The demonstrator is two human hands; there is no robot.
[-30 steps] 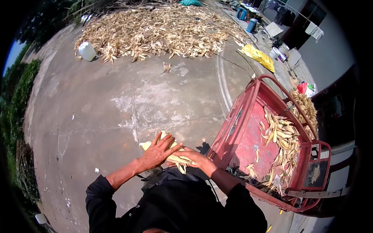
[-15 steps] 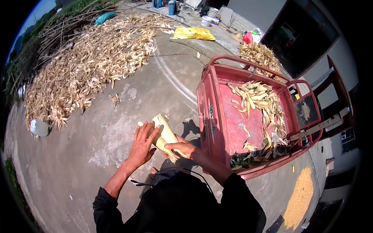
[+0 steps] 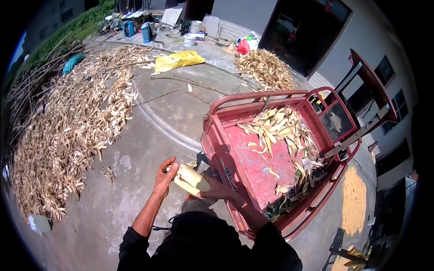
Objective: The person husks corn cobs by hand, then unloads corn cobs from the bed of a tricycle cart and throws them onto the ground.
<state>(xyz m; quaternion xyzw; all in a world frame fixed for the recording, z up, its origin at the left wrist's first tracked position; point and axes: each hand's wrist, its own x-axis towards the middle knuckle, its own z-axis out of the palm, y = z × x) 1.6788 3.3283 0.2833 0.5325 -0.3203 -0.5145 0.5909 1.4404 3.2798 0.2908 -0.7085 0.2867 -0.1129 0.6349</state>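
Pale husked corn (image 3: 191, 179) is held between both hands in front of the body, near the left side of the red cart. My left hand (image 3: 165, 175) grips its upper left end, thumb across the top. Around its lower right end my right hand (image 3: 216, 189) is closed, partly in shadow. Whether this is one ear or two pressed together I cannot tell. Inside the red cart bed (image 3: 244, 156) lies a heap of corn in husks (image 3: 282, 126).
Dry husks (image 3: 58, 144) cover the ground at left, with a white jug (image 3: 40, 223) below. A yellow sack (image 3: 179, 60) and another husk pile (image 3: 265, 68) lie ahead. Yellow grain (image 3: 354, 201) is spread at right.
The view has swung right, bringing the cart nearer the middle. My left hand has gone from lying spread against the corn to gripping its end, and the corn has been turned.
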